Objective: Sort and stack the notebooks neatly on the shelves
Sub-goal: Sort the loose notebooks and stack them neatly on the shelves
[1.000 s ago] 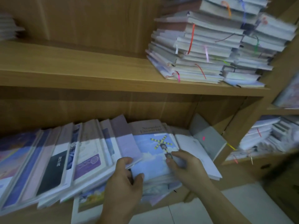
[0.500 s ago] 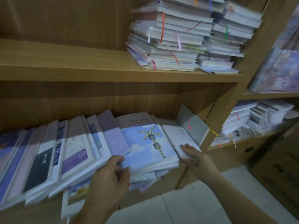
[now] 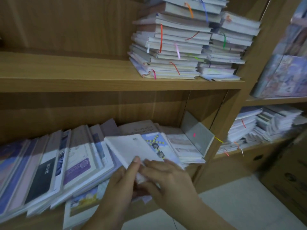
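A white notebook (image 3: 132, 148) lies tilted over the blue windmill-cover notebook (image 3: 157, 143) on the lower shelf (image 3: 216, 156). My left hand (image 3: 121, 185) grips the white notebook's near edge, thumb on top. My right hand (image 3: 167, 178) lies over its near right corner, fingers pointing left. Left of them, several overlapping notebooks (image 3: 49, 166) lean in a fanned row. A grey notebook (image 3: 197, 135) leans against the shelf's right wall, above a low pile (image 3: 186, 148).
The upper shelf (image 3: 83, 77) carries two tall stacks of notebooks with coloured ribbons (image 3: 182, 47). The unit to the right holds more piled notebooks (image 3: 259, 127) and a pastel-covered one (image 3: 282, 75). A cardboard box (image 3: 287, 180) stands on the pale floor at right.
My right hand came back from the right-hand pile with the white notebook, which now lies over the blue windmill cover. My left hand moved from the pile's edge onto it.
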`<state>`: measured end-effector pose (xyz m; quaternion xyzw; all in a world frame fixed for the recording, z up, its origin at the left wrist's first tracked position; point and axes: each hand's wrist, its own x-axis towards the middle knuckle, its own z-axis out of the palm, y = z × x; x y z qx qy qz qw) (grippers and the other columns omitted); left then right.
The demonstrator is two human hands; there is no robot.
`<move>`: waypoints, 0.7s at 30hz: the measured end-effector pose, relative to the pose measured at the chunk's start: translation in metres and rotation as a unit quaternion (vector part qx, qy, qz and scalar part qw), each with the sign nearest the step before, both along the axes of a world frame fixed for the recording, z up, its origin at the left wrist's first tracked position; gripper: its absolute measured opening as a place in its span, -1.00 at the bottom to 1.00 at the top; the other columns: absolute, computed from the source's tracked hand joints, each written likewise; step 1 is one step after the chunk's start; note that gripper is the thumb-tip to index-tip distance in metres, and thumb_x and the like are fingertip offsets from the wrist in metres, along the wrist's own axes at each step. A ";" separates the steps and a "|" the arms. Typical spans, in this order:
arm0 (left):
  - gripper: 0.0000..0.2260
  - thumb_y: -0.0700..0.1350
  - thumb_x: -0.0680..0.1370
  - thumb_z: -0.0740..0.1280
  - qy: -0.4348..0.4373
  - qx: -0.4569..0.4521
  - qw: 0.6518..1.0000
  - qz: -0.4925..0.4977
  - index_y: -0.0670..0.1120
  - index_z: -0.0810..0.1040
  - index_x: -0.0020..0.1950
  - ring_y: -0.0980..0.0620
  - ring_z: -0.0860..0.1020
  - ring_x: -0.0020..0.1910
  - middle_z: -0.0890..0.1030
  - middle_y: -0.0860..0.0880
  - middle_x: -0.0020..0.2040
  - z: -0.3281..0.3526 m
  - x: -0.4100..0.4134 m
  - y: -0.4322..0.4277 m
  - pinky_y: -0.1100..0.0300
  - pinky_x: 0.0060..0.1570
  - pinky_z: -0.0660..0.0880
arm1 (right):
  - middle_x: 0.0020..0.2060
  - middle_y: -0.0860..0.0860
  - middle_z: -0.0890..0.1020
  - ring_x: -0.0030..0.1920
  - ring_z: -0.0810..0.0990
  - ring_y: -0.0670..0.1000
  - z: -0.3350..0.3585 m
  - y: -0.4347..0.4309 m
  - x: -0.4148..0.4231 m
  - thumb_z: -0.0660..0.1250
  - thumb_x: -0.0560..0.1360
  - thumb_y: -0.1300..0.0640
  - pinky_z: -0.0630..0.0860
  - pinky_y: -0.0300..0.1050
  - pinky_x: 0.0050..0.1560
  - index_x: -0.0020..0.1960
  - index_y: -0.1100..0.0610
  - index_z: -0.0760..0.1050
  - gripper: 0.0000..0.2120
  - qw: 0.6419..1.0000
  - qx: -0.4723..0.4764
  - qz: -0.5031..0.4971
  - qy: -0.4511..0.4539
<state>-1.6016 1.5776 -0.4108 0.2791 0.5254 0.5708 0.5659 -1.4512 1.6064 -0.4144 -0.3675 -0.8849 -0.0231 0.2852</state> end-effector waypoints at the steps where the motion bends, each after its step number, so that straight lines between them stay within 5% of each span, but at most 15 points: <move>1: -0.79 -0.02 0.56 0.45 0.023 -0.007 1.000 0.018 -0.14 0.69 -0.15 -0.26 0.70 -0.18 0.71 -0.20 -0.21 -0.003 -0.002 0.001 -0.26 -0.09 0.64 | 0.27 -0.21 0.59 0.27 0.56 -0.17 -0.001 0.001 0.000 0.36 0.44 -0.11 0.55 -0.12 0.20 0.33 -0.29 0.44 -0.54 0.998 -0.058 0.010 -0.020; 3: -0.85 -0.06 0.59 0.42 0.065 -0.007 0.998 0.007 -0.13 0.68 0.00 -0.22 0.70 -0.20 0.73 -0.18 -0.17 -0.006 -0.003 0.001 -0.21 -0.14 0.65 | 0.21 -0.32 0.61 0.24 0.52 -0.32 0.005 0.008 0.011 0.41 0.43 -0.23 0.53 -0.21 0.21 0.14 -0.46 0.52 -0.70 0.983 -0.184 0.010 0.004; 5: -0.85 -0.08 0.65 0.35 0.061 -0.006 0.998 -0.004 -0.15 0.61 0.05 -0.19 0.64 -0.36 0.68 -0.27 -0.27 -0.005 -0.004 0.001 -0.01 -0.34 0.60 | -0.05 -0.31 0.69 0.03 0.61 -0.32 0.009 0.029 0.040 0.44 0.51 -0.11 0.55 -0.22 0.07 -0.09 -0.28 0.67 -0.94 0.952 -0.239 -0.050 0.185; 6: -0.85 -0.07 0.65 0.33 0.077 -0.009 0.997 -0.009 -0.15 0.58 0.04 -0.19 0.60 -0.43 0.65 -0.30 -0.32 -0.005 -0.007 0.003 0.06 -0.43 0.56 | -0.12 -0.26 0.71 -0.03 0.63 -0.25 0.009 0.042 0.059 0.41 0.56 -0.03 0.54 -0.24 0.01 -0.10 -0.17 0.68 -0.90 0.927 -0.223 -0.116 0.280; 8: -0.81 -0.06 0.64 0.35 0.148 0.000 0.989 -0.031 -0.19 0.56 0.00 -0.13 0.54 -0.54 0.62 -0.29 -0.41 -0.004 -0.012 0.006 0.14 -0.53 0.48 | 0.04 -0.14 0.70 0.13 0.62 -0.10 0.004 0.066 0.095 0.33 0.59 -0.09 0.53 -0.17 0.14 0.13 -0.06 0.65 -0.80 0.881 -0.163 -0.256 0.363; 11: -0.81 -0.05 0.63 0.36 0.208 0.007 0.976 -0.069 -0.18 0.58 -0.02 -0.12 0.50 -0.57 0.61 -0.28 -0.44 -0.004 -0.018 0.011 0.13 -0.53 0.46 | 0.34 -0.02 0.54 0.36 0.48 0.01 -0.017 0.088 0.126 0.24 0.58 -0.26 0.46 0.09 0.35 0.45 -0.02 0.43 -0.47 0.846 -0.183 -0.347 0.360; 14: -0.83 -0.03 0.62 0.36 0.220 -0.001 0.971 -0.097 -0.14 0.59 0.01 -0.13 0.53 -0.53 0.62 -0.29 -0.42 0.001 -0.018 0.013 0.12 -0.52 0.50 | 0.39 -0.04 0.48 0.39 0.47 0.01 -0.023 0.100 0.131 0.23 0.52 -0.37 0.47 0.15 0.36 0.53 -0.03 0.30 -0.32 0.854 -0.187 -0.330 0.358; 21: -0.89 -0.01 0.62 0.36 0.222 -0.007 0.966 -0.135 0.00 0.59 0.11 -0.17 0.55 -0.47 0.63 -0.30 -0.39 -0.005 -0.022 0.014 0.10 -0.44 0.52 | 0.30 0.07 0.36 0.18 0.56 0.18 -0.028 0.121 0.147 0.31 0.56 -0.19 0.54 0.12 0.21 0.46 0.00 0.39 -0.47 0.856 -0.168 -0.407 0.272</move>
